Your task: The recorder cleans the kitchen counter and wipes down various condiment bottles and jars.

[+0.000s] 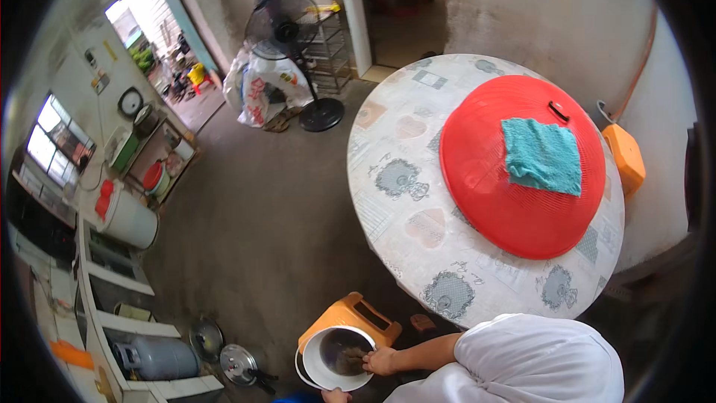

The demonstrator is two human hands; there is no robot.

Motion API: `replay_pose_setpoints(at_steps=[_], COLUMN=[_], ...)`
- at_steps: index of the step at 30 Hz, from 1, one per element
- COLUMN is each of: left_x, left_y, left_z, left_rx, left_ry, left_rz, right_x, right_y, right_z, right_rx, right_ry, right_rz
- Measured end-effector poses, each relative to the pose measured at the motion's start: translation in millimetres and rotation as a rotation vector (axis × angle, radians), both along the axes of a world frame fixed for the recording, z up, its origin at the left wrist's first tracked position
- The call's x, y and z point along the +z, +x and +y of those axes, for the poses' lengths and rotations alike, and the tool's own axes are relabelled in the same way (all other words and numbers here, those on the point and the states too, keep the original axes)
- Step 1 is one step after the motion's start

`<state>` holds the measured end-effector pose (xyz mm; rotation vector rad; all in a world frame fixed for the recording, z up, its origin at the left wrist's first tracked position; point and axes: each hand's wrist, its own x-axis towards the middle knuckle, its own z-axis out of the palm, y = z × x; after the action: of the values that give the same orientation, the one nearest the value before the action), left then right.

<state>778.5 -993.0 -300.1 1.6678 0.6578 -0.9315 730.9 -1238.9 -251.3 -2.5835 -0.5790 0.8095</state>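
Note:
A white plastic bucket with a bail handle stands against an orange plastic stool at the bottom middle, with dark liquid inside. My right hand is at the bucket's right rim, its fingers touching a brownish, wet-looking cloth or similar soft thing in the liquid; the grip cannot be told. At the bucket's lower edge is my left hand, partly cut off by the picture's rim, its fingers on the bucket.
A round table with a patterned cover bears a red dome cover and a turquoise cloth. A pedestal fan stands farther off. Left are a gas cylinder, a pressure cooker and a large white bin.

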Motion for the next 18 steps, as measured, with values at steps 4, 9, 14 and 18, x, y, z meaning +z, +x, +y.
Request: replay_pose_setpoints(at_steps=[4,9,14,18], left_x=[46,176,449,452], left_y=[5,115,150,181], left_z=[-56,-127,-208,-218], left_rx=[-0.127,-0.193,-0.642,-0.541], left_ry=[1.017,0.083,-0.008,-0.148], left_rz=[-0.402,-1.286,-2.31,-2.425], right_x=[12,5,15,11], right_y=[-4,-14,-2,1], right_z=[-24,-29,-27,-44], right_rx=[-0.058,-0.029,0.0,-0.07], right_ry=[0.212,0.252,0.226,0.213], right_rz=[0.1,0.149,0.131,0.127])
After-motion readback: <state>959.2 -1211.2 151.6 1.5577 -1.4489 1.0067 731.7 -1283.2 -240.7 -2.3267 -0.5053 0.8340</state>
